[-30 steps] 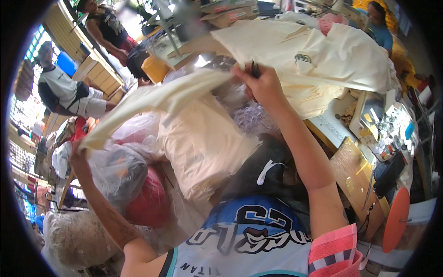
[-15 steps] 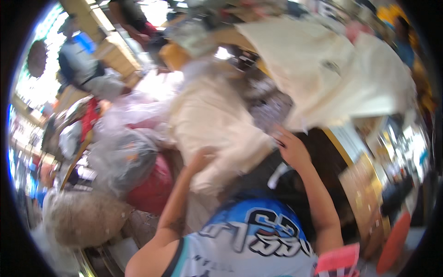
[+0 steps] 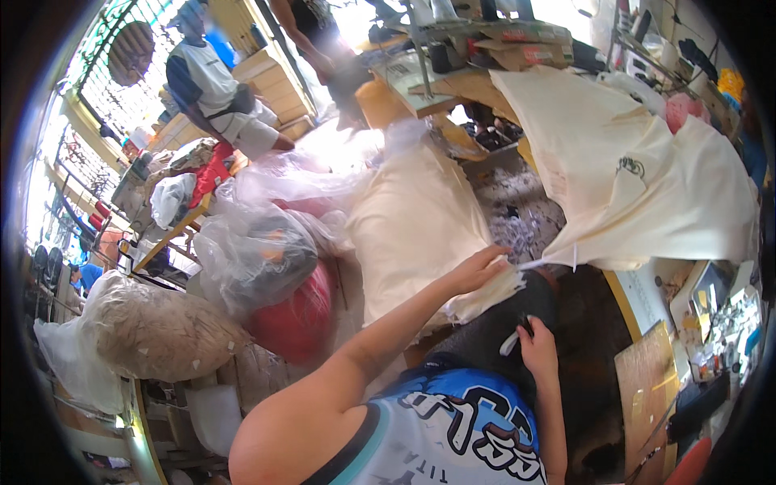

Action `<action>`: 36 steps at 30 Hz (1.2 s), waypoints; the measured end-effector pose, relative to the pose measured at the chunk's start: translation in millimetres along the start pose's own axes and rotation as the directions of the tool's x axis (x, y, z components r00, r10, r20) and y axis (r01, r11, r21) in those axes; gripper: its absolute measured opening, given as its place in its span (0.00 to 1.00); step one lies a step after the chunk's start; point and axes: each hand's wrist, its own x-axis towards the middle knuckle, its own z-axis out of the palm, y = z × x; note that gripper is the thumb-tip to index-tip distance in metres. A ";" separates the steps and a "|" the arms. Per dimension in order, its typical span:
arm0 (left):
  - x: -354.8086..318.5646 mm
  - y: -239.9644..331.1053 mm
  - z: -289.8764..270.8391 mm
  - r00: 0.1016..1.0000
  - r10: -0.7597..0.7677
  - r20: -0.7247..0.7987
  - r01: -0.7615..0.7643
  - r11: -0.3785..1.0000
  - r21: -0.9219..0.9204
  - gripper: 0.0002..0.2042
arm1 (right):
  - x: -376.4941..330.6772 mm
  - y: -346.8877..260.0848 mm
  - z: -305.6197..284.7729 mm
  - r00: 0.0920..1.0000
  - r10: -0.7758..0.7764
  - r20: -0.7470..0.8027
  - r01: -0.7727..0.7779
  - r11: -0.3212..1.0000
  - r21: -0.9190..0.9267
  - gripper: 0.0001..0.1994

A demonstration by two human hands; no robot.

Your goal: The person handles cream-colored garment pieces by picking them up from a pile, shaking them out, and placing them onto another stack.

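A cream cloth piece (image 3: 416,218) lies spread before me, its near end frayed and hanging over my dark-clothed lap. My left hand (image 3: 481,271) reaches across it and is closed on its right edge. A white strip (image 3: 558,259) runs from beside that edge to a second cream cloth (image 3: 614,170), which bears a small dark emblem and drapes at the right. Lower down, my right hand (image 3: 539,349) is closed around a small dark thing too small to name. A short white piece (image 3: 509,343) shows next to its fingertips; whether it is held I cannot tell.
Clear plastic bags (image 3: 255,250), a red bundle (image 3: 299,323) and a stuffed brownish sack (image 3: 162,327) crowd the left. A person (image 3: 214,89) sits at the far left; another stands behind. At the right are a wooden board (image 3: 647,388) and a cluttered workbench (image 3: 715,315).
My left hand has moved right across the cloth to its edge. The right hand has drawn back from the cloth toward my lap. The view has shifted and become sharper.
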 end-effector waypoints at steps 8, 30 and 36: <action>-2.1 10.3 26.4 0.979 -0.201 -0.039 0.195 0.975 -0.108 0.10 | 14.7 -35.0 -10.9 0.995 0.100 -0.029 -0.094 0.979 0.182 0.17; 2.5 59.6 16.9 0.984 0.137 -0.111 -0.106 0.962 0.250 0.24 | 21.0 -10.9 0.2 0.889 -0.202 -0.410 0.116 0.967 -0.225 0.11; 74.8 84.9 72.5 0.764 0.548 -0.340 -0.366 0.802 0.472 0.21 | 11.5 -1.8 -18.1 0.920 -0.019 -0.391 -0.038 0.990 -0.137 0.13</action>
